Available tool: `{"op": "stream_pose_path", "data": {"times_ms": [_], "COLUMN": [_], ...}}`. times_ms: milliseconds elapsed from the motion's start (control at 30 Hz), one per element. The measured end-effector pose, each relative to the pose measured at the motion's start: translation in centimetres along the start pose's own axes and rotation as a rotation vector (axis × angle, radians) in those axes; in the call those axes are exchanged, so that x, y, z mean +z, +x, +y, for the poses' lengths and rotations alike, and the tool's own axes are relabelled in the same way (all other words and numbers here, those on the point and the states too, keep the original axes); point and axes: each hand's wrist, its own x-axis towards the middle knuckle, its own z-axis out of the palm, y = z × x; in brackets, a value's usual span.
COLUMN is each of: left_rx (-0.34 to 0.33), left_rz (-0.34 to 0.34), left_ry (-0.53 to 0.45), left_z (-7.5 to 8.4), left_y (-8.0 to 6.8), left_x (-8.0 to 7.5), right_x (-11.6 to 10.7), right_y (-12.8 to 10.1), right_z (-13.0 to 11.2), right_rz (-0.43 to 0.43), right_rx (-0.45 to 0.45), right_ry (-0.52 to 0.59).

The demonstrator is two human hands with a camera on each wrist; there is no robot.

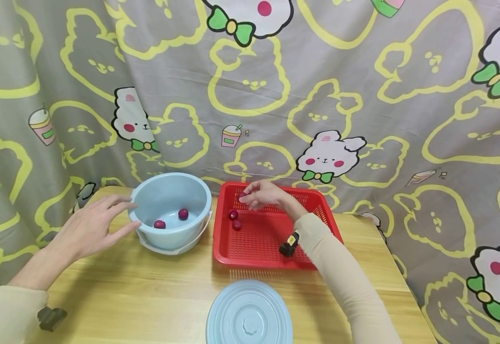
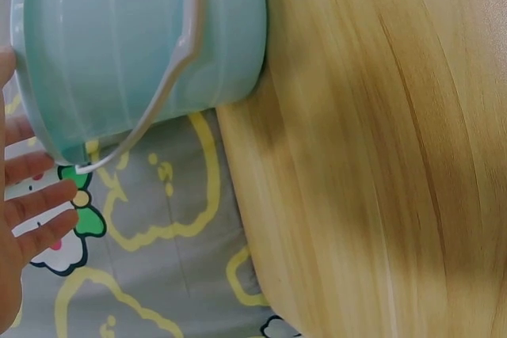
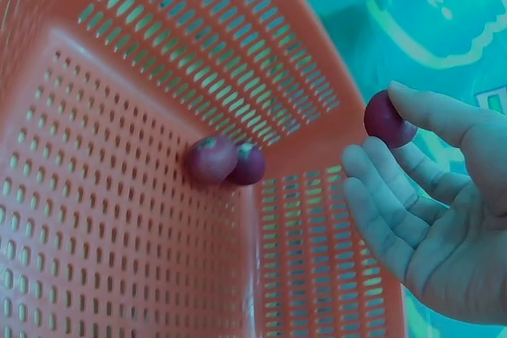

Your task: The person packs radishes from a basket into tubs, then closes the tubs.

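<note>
My right hand (image 1: 264, 196) pinches a small dark-red plum (image 3: 388, 119) between thumb and fingertips, above the far left part of a red perforated basket (image 1: 250, 258). Two more plums (image 3: 212, 160) lie close together in a corner on the basket floor. To the left stands a light blue bucket (image 1: 172, 239) with two plums (image 1: 183, 214) inside. My left hand (image 1: 92, 227) is at the bucket's left rim, its fingers spread and fairly straight. Whether those fingertips touch the rim I cannot tell.
A round light blue lid (image 1: 250, 315) lies on the wooden table (image 1: 168, 296) in front of the basket. The bucket's pale handle (image 2: 170, 77) hangs down its side. A patterned curtain (image 1: 258, 124) hangs behind the table.
</note>
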Motion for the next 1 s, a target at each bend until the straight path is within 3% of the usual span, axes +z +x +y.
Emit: {"op": "stream_pose_path", "data": {"times_ms": [1000], "left_rx": [0.006], "left_rz": [0.016], "left_ry": [-0.003], "left_z": [-0.1], "left_y": [0.0], "left_x": [0.2], "right_x": [3.5], "right_y": [-1.7], "right_z": [-6.5], "right_rz": [0.009], "right_rx": [-0.209], "right_ry": [0.127]}}
